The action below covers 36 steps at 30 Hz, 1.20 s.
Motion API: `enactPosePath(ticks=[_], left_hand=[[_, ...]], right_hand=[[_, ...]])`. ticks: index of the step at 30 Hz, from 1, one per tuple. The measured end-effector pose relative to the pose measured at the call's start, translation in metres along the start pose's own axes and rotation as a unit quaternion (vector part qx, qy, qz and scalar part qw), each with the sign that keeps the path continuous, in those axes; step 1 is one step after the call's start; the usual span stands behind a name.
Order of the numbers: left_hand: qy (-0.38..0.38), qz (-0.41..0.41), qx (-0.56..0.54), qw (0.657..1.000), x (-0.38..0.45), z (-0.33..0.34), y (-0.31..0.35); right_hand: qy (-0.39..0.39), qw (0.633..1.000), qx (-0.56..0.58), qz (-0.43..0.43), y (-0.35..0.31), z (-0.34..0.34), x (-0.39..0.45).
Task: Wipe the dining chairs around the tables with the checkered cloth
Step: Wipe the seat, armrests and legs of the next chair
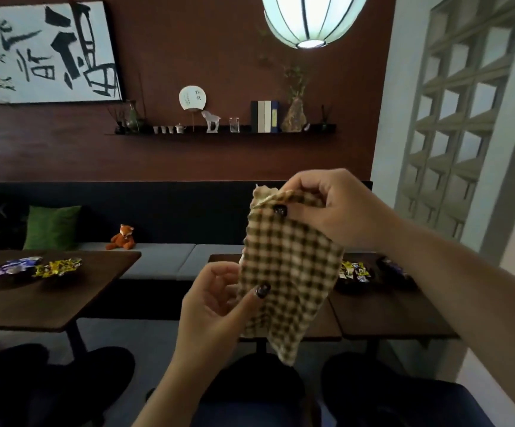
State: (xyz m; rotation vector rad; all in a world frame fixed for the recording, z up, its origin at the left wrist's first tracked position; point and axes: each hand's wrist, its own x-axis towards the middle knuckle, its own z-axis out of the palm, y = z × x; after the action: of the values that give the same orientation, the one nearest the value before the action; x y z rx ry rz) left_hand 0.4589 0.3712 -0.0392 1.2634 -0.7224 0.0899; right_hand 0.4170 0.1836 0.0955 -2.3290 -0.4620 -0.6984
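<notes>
Brown-and-cream checks cover the checkered cloth (pixel 287 272), which hangs in mid-air in front of the person, well above the dark chair seats at the bottom edge of the view and touching none of them. It looks thin, soft and very light: it drapes in loose folds, its top edge curls over, and its lower corner dangles free.

The right hand (pixel 339 211) pinches the top edge of the cloth between thumb and curled fingers. The left hand (pixel 216 300) grips the left edge lower down, thumb on the front face and fingers behind. Both hands bear it with no visible strain.

Being limp, it will not hold any shape by itself; for wiping it would likely serve best folded or bunched into a pad and pressed flat under the palm. Gripping by an edge or corner, as now, suits shaking out or folding. It seems neither slippery nor fragile.

Beyond it stand two dark wooden tables (pixel 65 291), each carrying dishes of wrapped sweets (pixel 56 266), and a cushioned bench (pixel 163 257) runs along the wall.
</notes>
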Motion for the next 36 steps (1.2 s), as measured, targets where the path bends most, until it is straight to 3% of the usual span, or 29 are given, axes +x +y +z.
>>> enactPosePath(ticks=[8, 12, 15, 18, 20, 24, 27, 31, 34, 36], left_hand=[[-0.002, -0.002, 0.093, 0.996, -0.012, 0.027, -0.024], [0.106, -0.091, -0.017, 0.990, -0.007, 0.023, -0.022], [0.131, -0.147, -0.146, 0.970, -0.002, 0.021, -0.014], [0.203, -0.145, -0.117, 0.961, 0.006, 0.029, -0.010], [0.265, -0.094, -0.010, 0.960, 0.014, 0.034, -0.010], [0.275, 0.004, 0.239, 0.931, 0.022, 0.030, -0.016], [0.241, 0.069, 0.297, 0.921, 0.031, 0.009, -0.021], [0.179, -0.067, 0.336, 0.922, 0.043, -0.002, -0.040], [0.170, -0.090, 0.329, 0.924, 0.043, -0.009, -0.052], [0.167, -0.116, 0.266, 0.942, 0.043, -0.013, -0.051]], right_hand=[[0.073, 0.995, -0.065, -0.030, 0.004, -0.035, 0.010], [0.158, 0.983, -0.098, -0.012, 0.028, -0.035, -0.005], [0.219, 0.970, -0.101, 0.006, 0.043, -0.020, -0.023], [0.304, 0.949, -0.070, -0.037, 0.047, -0.004, -0.041], [0.350, 0.934, -0.048, -0.055, 0.054, 0.007, -0.051], [0.315, 0.945, -0.031, 0.080, 0.083, 0.030, -0.070], [0.381, 0.923, -0.037, 0.044, 0.094, 0.031, -0.076], [0.333, 0.929, 0.001, 0.160, 0.115, 0.042, -0.079], [0.322, 0.925, 0.022, 0.200, 0.131, 0.054, -0.086], [0.263, 0.931, 0.030, 0.252, 0.147, 0.053, -0.089]])
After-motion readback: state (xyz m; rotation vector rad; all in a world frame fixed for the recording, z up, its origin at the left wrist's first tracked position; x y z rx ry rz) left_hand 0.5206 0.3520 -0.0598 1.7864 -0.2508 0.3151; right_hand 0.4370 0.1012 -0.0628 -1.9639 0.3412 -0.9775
